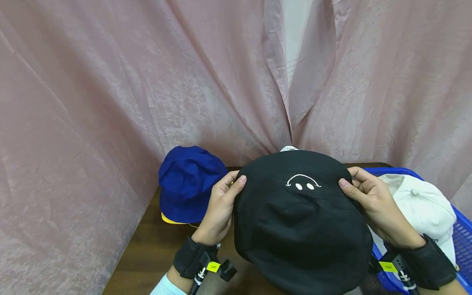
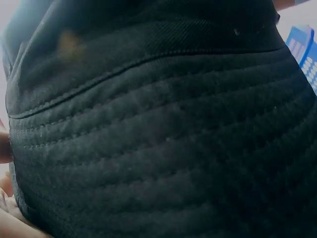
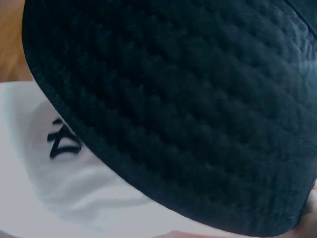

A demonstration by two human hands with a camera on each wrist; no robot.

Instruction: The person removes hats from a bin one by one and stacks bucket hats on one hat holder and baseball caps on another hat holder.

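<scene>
Both hands (image 1: 221, 207) (image 1: 372, 203) grip black hat (image 1: 298, 221) edges above table (image 1: 147, 250)

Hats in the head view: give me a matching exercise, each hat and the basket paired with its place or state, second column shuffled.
Things:
1. black hat
2. blue hat
3. white cap
4. blue basket

Places or states:
A. lies in the basket
B. gripped at both sides by the left hand and right hand
C. sits at the table's right end
D. rests on the wooden table, left of the hands

Pairs: 1-B, 2-D, 3-A, 4-C
</scene>
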